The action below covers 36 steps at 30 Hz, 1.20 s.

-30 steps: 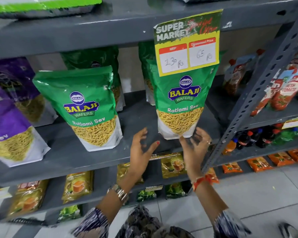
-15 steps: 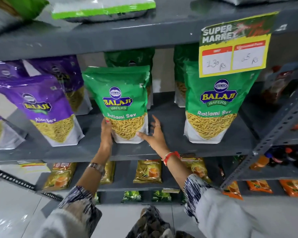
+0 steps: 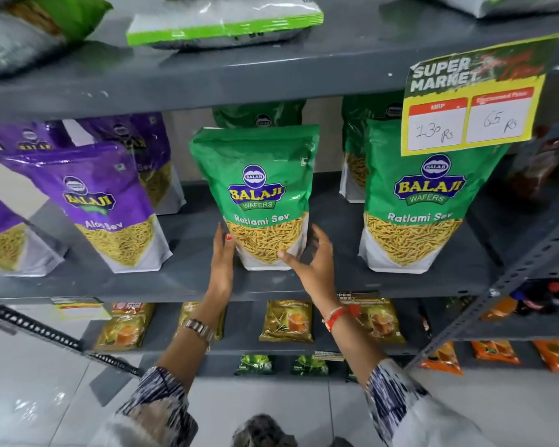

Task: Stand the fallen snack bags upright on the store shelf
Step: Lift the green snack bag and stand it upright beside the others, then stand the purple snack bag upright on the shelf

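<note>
A green Ratlami Sev bag [image 3: 259,195] stands upright in the middle of the grey shelf [image 3: 188,285]. My left hand [image 3: 223,256] lies flat against its lower left side with the fingers straight. My right hand [image 3: 313,262] cups the lower right corner, thumb tip on the bag's front and fingers spread beside its edge. A second green bag [image 3: 423,204] stands upright to the right. To the left, a purple Aloo Sev bag [image 3: 100,204] leans with its top tipped left. More green and purple bags stand behind them.
A yellow price sign [image 3: 471,101] hangs from the shelf above, over the right green bag. White and green bags [image 3: 223,24] lie flat on the top shelf. Gold packets [image 3: 288,321] fill the shelf below. A perforated grey post [image 3: 513,279] slants at the right.
My view and both hands moved left from the right green bag to the middle one. My right thumb has since come onto the bag's front; my left hand stays at its side.
</note>
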Tool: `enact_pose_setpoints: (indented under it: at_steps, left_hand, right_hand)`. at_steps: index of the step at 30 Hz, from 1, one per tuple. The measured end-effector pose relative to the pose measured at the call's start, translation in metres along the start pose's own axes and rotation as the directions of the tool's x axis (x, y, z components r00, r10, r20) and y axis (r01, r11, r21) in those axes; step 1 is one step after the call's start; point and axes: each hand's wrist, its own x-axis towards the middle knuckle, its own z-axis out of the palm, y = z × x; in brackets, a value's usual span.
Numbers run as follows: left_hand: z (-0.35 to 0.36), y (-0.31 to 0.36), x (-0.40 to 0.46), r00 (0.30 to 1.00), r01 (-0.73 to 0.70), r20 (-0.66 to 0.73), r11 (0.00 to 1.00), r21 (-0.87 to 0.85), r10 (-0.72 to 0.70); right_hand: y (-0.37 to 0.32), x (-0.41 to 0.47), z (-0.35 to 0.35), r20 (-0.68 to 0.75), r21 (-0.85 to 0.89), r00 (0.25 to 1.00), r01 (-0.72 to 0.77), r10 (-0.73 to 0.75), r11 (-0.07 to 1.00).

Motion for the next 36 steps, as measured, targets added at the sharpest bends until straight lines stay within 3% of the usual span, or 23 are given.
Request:
enact_pose_setpoints:
  at_steps: [2, 4, 6, 9, 13, 18, 24, 32, 36]
  left_hand:
    - [-0.003, -0.006, -0.015, 0.993, -0.011, -0.117, 0.998, 0.054, 0.017]
    - [-0.012, -0.012, -0.029, 0.964, -0.048, -0.261, 0.999, 0.000, 0.046]
    - [-0.022, -0.011, -0.040, 0.914, -0.093, -0.399, 0.995, -0.046, 0.067]
    - [-0.071, -0.001, -0.039, 0.823, -0.173, -0.549, 0.985, 0.000, 0.144]
    - [-0.161, 0.002, -0.014, 0.721, -0.201, -0.672, 0.979, 0.028, 0.167]
    - [-0.243, -0.007, 0.033, 0.851, -0.032, -0.525, 0.999, -0.003, 0.026]
    - [-0.253, -0.001, 0.061, 0.987, 0.018, -0.157, 0.996, -0.092, -0.032]
    - [-0.240, -0.012, 0.054, 0.999, -0.024, 0.021, 0.991, -0.132, 0.027]
    - [-0.254, -0.007, 0.053, 0.997, 0.029, 0.074, 0.992, -0.119, -0.021]
  right_hand:
    - [-0.011, -0.031, -0.002, -0.128, 0.051, 0.991, 0.045, -0.038, 0.998]
    - [-0.017, -0.062, 0.007, -0.131, 0.149, 0.991, 0.045, -0.025, 0.988]
    - [-0.016, -0.086, 0.020, -0.042, 0.225, 0.999, -0.014, 0.024, 0.974]
    - [-0.021, -0.104, 0.073, 0.094, 0.206, 0.994, -0.076, 0.057, 0.976]
    - [-0.038, -0.097, 0.142, 0.206, 0.159, 0.977, -0.093, 0.059, 0.983]
    - [-0.059, -0.063, 0.212, 0.255, 0.138, 0.966, -0.076, 0.039, 0.988]
    - [-0.072, -0.035, 0.256, 0.321, 0.190, 0.947, -0.054, -0.010, 0.980]
    - [-0.061, -0.038, 0.261, 0.236, 0.209, 0.971, -0.097, 0.046, 0.973]
    - [-0.063, -0.043, 0.261, 0.224, 0.221, 0.974, -0.088, 0.037, 0.971]
